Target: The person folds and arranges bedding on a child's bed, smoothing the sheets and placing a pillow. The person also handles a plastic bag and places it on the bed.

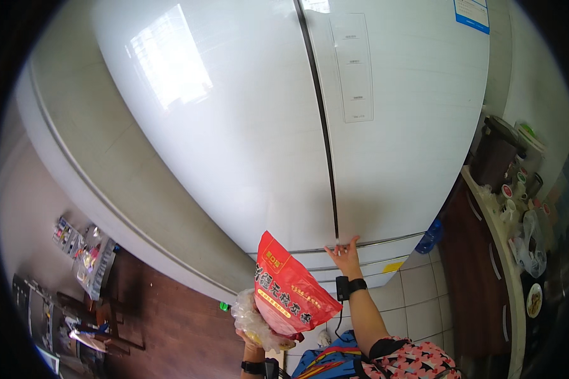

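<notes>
My left hand, low in the picture, holds a crinkled clear plastic bag with some yellowish contents. A red printed food packet rests against it in the same hold and hides most of the fingers. In front of me stands a large white refrigerator with two upper doors, both closed. My right hand is at the bottom of the dark seam between these doors, palm turned up. Its fingers are spread and touch the lower edge of the right door; some fingertips are hidden there.
On the right, a counter carries a dark bin-like container, jars, a plastic bag and a plate of food. A blue water bottle stands on the tiled floor beside the refrigerator. A cluttered table is at far left.
</notes>
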{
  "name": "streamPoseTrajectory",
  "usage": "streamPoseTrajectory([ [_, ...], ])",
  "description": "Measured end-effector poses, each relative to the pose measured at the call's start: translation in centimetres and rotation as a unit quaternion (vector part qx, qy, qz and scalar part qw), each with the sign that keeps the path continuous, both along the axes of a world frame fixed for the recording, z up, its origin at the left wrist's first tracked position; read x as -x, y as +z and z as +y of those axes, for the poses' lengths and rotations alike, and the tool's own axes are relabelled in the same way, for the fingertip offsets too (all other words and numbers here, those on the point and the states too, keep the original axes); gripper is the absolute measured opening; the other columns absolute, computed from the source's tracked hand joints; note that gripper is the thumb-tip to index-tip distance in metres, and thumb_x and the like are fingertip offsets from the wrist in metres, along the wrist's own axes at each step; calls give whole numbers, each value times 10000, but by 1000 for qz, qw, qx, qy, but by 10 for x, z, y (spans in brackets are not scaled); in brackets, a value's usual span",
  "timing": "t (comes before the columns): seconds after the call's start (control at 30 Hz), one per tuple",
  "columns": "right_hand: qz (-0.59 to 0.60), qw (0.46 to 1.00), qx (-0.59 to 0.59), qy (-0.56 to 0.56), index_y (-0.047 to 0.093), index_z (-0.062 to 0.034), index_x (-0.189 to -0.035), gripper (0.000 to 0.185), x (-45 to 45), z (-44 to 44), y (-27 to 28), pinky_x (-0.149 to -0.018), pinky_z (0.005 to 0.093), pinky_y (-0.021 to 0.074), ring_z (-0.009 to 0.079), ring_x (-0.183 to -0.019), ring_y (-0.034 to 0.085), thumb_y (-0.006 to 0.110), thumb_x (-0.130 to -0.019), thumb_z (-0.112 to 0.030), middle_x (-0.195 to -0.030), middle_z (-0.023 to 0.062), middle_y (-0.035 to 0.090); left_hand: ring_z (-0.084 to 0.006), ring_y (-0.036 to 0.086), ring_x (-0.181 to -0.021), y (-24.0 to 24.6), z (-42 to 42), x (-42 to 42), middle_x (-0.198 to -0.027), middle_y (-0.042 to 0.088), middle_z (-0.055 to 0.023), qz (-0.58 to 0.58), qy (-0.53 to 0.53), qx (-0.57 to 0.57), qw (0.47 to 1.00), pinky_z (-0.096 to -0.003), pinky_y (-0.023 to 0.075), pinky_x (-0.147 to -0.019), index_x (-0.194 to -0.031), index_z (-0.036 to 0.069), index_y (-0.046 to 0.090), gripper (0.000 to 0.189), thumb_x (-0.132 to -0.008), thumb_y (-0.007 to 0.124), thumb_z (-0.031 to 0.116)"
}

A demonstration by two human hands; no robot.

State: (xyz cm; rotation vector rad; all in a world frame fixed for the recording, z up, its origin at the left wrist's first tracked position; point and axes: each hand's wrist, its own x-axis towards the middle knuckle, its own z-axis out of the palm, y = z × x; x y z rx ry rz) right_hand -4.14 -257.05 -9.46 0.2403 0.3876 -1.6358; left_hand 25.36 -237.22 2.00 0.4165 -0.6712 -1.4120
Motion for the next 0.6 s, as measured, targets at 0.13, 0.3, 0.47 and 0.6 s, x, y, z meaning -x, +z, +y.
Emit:
streamPoseTrajectory([
  [0.13,-67,997,-9,-40,490,-141,-1184,641,1,2,-12,-1032,576,387,133,-715,428,715,-744,-548,-1037,11,469,-285,316,-1375,-3,-27,-8,-1499,320,-108,0,-32,13,999,-448,240,-1146,-1461,76,289,974,-752,549,691],
  [0.3,-71,994,-77,-42,492,-128,-1172,665,7,59,-26,-1008,490,430,194,-801,496,772,-706,-510,-1015,27,504,-285,316,-1375,-6,-47,-6,-1499,321,-109,8,-68,33,997,-447,239,-1146,-1461,74,287,973,-754,546,691],
  [0.47,41,984,-106,140,517,-68,-1122,511,61,169,-3,-951,420,456,275,-930,532,698,-831,-447,-996,84,529,-285,316,-1375,-3,-64,3,-1498,322,-109,23,-110,55,992,-445,239,-1147,-1462,72,286,973,-756,543,690],
  [0.6,528,828,-186,32,466,5,-1246,430,78,264,50,-971,391,425,291,-1102,522,528,-951,-302,-1186,170,526,-284,317,-1375,5,-66,14,-1498,322,-110,24,-141,73,987,-444,238,-1147,-1462,70,285,972,-757,540,689],
])
